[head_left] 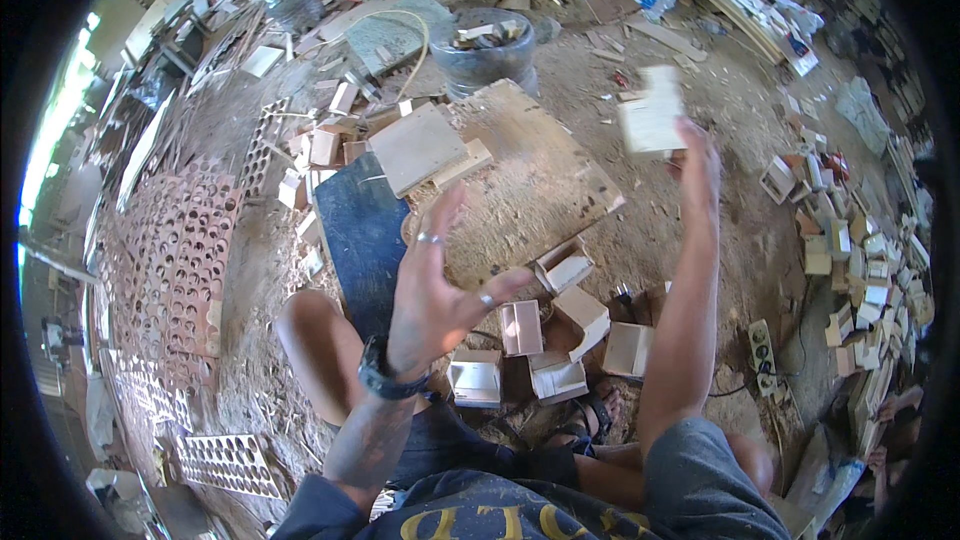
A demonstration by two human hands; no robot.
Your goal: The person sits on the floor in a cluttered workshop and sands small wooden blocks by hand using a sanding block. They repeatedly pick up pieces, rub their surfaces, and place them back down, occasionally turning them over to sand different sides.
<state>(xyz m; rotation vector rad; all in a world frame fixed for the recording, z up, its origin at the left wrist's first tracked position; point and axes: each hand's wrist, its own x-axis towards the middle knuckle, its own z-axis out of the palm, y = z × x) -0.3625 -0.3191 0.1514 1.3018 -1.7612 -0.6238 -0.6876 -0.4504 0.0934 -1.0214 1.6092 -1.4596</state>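
My right hand [697, 162] is stretched out beyond the right side of the work board, fingers closed at the edge of a pale wooden box piece [650, 122]. Motion blurs that piece, so its exact shape is hard to read. Empty, my left hand [432, 290] hovers over the near left part of the wooden board [545, 165], thumb and fingers spread; it wears rings and a wrist watch. Small open wooden boxes [521, 328] lie in a cluster in front of my legs. On the board's far left rests a flat pale panel [415, 148] beside a narrow wooden strip [464, 164].
A pile of small wooden boxes [850, 250] lies on the right, near a power strip [763, 355] with a cable. Beyond the board stands a round tub [485, 55] holding scraps. Panels with rows of round holes [180, 260] cover the left floor.
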